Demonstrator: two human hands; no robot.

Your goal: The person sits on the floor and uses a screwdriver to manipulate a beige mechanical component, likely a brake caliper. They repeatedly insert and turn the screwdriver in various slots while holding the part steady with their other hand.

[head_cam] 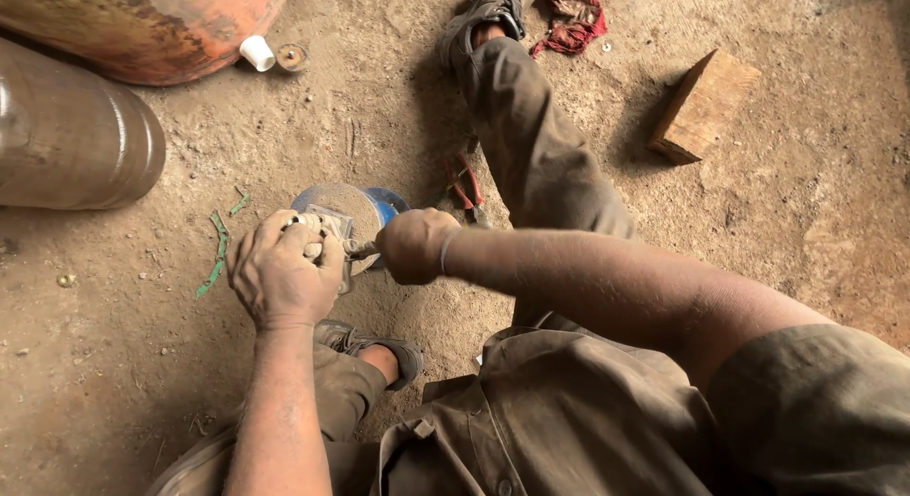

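My left hand [282, 270] is closed around a small dusty metal part [327, 223] and holds it above a round grey bowl [343, 200] with a blue rim on the dirt floor. My right hand [413, 246] is clenched on a small tool whose tip [363, 252] meets the part between the two hands. The tool's handle is hidden inside my fist. I sit on the ground with one leg stretched out ahead and the other folded under me.
Red-handled pliers [464, 185] lie beside my outstretched leg. A brown cylinder [71, 136] and an orange cylinder [152, 27] lie at the left. A wooden block [703, 104] is at the right, a red rag [573, 20] at top, green strips [218, 254] near the bowl.
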